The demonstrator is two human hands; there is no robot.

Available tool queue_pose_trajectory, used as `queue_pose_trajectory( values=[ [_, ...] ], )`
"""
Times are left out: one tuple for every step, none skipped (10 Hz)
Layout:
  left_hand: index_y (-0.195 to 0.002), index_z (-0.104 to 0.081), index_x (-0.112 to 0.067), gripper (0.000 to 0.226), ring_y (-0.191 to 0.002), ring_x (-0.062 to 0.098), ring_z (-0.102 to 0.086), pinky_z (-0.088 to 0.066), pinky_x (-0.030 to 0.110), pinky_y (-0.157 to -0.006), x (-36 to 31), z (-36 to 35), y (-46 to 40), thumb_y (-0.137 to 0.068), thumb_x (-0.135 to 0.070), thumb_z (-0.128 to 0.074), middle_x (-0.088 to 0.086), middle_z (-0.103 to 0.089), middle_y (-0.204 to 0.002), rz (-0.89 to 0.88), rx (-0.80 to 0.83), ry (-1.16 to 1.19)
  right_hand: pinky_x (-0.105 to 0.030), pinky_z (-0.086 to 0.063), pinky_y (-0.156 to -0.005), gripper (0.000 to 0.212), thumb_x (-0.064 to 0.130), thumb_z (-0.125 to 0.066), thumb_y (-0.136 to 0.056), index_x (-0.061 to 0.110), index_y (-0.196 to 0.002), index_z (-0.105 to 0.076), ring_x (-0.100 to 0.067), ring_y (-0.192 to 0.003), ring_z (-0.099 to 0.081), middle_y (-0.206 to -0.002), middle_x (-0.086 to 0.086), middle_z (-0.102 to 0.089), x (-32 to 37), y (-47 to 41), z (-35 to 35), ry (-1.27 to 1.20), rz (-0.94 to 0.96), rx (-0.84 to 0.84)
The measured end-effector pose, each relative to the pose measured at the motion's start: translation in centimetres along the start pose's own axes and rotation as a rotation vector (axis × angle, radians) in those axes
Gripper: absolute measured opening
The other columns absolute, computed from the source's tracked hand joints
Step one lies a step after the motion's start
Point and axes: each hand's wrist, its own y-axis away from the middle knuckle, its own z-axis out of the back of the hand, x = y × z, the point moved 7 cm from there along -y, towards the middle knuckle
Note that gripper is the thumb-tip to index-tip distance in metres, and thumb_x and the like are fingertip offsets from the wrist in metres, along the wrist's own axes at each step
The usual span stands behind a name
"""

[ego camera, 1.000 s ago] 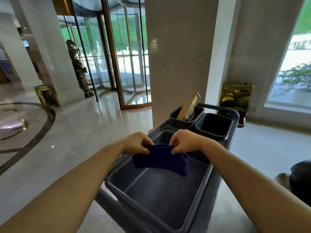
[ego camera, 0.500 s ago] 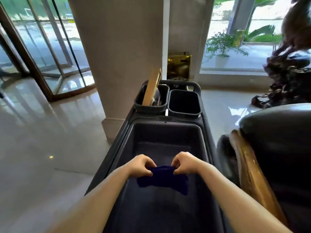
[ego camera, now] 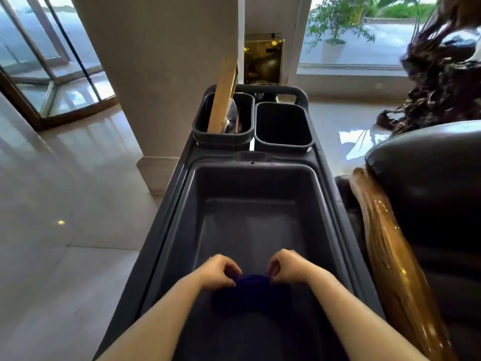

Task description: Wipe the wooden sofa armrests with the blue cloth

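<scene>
Blue cloth (ego camera: 251, 290): dark blue, bunched and hanging between the two hands over the near end of the big tub, its top edge pinched at both corners.
Left hand (ego camera: 217, 272): forearm reaches in from the lower left; fingers curled down, closed in a pinch on the cloth's left corner.
Right hand (ego camera: 287, 268): forearm comes in from the lower right; knuckles up, fingers closed in a pinch on the cloth's right corner, near the left hand but apart from it.
Grey cart (ego camera: 166, 230): dark plastic, running away from the viewer between the pillar and the sofa.
Large tub (ego camera: 250, 183): deep grey basin set in the cart top; its visible floor is bare, the near part hidden by cloth and arms.
Far left bin (ego camera: 223, 138): small dark bin at the cart's far end, holding a pale wooden board (ego camera: 225, 95) that leans upright, and some darker things I cannot tell.
Far right bin (ego camera: 283, 142): just beside the left bin; inside looks dark, contents not clear.
Wooden armrest (ego camera: 390, 256): glossy amber wood, just right of the cart, running along the dark leather sofa (ego camera: 429, 183).
</scene>
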Motion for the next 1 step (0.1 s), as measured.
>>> queue_pose_trajectory(
  values=[
    [-0.106, -0.066, -0.01, 0.034, -0.087, 0.006, -0.063, -0.05, 0.01, -0.072, -0.73, 1.34, 0.46, -0.073, -0.001, -0.069, 0.008, -0.07, -0.106, -0.003, -0.016, 0.058, -0.009, -0.044, -0.057, 0.024, 0.008, -0.067, -0.071, 0.01, -0.094, -0.07, -0.009, -0.075, -0.061, -0.095, -0.009, -0.073, -0.17, 0.46, 1.52, -0.063, -0.006, -0.031]
  ],
)
